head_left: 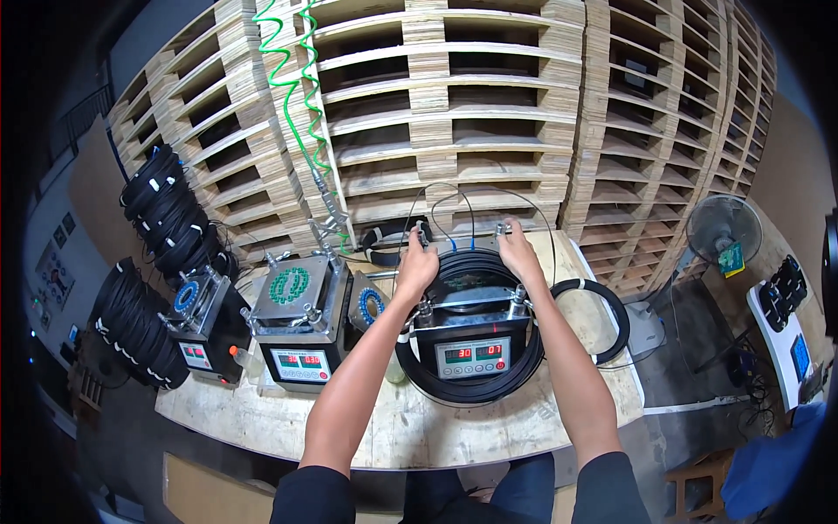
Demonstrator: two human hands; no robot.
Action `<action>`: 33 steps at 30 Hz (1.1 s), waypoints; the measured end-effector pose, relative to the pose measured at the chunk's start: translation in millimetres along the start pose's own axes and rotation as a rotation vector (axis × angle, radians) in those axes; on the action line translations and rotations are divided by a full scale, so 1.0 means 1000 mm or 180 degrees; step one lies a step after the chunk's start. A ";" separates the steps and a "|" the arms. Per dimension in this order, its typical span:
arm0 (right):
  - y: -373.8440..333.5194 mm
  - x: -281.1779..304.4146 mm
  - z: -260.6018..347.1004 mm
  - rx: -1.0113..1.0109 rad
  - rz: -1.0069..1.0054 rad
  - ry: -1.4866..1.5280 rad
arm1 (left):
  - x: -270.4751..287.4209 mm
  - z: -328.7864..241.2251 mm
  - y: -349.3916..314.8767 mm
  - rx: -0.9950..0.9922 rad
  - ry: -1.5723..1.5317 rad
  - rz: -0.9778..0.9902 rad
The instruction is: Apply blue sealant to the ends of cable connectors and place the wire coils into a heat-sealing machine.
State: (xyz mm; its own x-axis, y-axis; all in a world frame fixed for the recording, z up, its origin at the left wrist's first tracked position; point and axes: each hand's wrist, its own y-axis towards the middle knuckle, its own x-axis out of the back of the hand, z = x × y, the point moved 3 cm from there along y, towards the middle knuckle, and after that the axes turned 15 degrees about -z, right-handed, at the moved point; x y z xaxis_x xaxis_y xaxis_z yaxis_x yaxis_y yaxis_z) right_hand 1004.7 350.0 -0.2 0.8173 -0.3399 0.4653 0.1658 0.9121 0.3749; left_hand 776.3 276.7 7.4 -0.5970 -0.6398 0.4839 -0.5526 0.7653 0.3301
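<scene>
A metal-topped polishing machine with a lit red and green display panel stands in front of me on the table. A thick coil of black cable is looped around it and over its top. My left hand is closed on a small metal clamp knob at the back left corner. At the back right corner, my right hand pinches a matching metal knob. Two blue-tipped thin leads rise between my hands. Two front clamp posts stand nearer me.
To the left are a second polishing machine with a ring of green fittings and a smaller one. Bundled black cable coils stack beyond them. Another black coil lies at right. Wooden pallets and green air hoses rise behind.
</scene>
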 end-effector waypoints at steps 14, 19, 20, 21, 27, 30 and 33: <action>0.018 -0.004 -0.013 -0.0185 0.0172 -0.0376 | -0.014 -0.031 0.005 -0.0149 0.0130 0.0379; 0.004 -0.009 -0.002 -0.0292 0.0240 -0.0333 | -0.017 -0.007 0.010 0.0380 -0.0002 -0.0033; 0.007 -0.007 -0.007 -0.0362 0.0155 -0.0249 | -0.021 -0.009 0.009 0.0520 0.0090 -0.0077; 0.009 -0.005 -0.012 -0.0431 0.0069 -0.0162 | -0.022 -0.010 0.008 0.0658 0.0185 -0.0122; 0.006 0.003 -0.001 -0.0277 0.0076 -0.0327 | -0.006 -0.037 -0.006 0.0525 0.0608 -0.0079; 0.003 0.007 0.006 -0.0235 -0.0012 -0.0495 | -0.006 -0.037 -0.006 0.0469 0.0615 -0.0097; -0.006 0.014 0.021 -0.0418 0.0090 -0.0783 | -0.004 -0.035 -0.003 0.0542 0.0753 0.0011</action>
State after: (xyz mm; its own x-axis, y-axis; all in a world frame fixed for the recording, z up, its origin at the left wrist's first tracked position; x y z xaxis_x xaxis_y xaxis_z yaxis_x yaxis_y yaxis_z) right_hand 1003.8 334.8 20.8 0.6667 -0.3447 0.6608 0.2281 0.9384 0.2594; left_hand 800.6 279.3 32.3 -0.4579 -0.5878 0.6670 -0.6524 0.7318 0.1971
